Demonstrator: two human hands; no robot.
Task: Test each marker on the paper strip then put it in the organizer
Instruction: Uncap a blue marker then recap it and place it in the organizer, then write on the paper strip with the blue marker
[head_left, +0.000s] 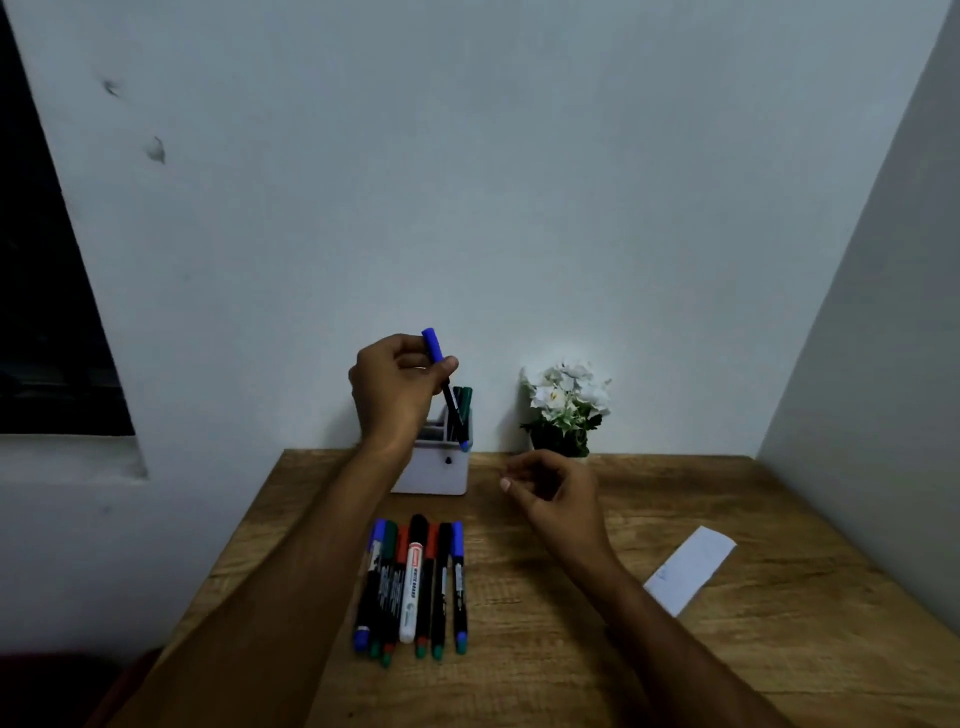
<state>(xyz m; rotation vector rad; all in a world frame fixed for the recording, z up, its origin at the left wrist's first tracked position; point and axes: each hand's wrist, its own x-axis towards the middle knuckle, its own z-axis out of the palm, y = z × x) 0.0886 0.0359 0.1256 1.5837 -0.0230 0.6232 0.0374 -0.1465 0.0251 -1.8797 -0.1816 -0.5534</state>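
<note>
Left hand (397, 387) pinches the blue-capped marker (441, 379) near its cap, lower end dipping into the white organizer (441, 470) at the back of the counter (571, 649), beside a green marker already standing there. Right hand (553, 491) hovers, fingers loosely curled, holding nothing. Seven markers (413, 584) wait in a row; the paper strip (688, 569) lies right. Light, stiff, smooth barrel, I'd say: a mid-barrel pinch should do.

Both forearms are bare to the frame edge, and the hands (395, 384) wear no rings.
</note>
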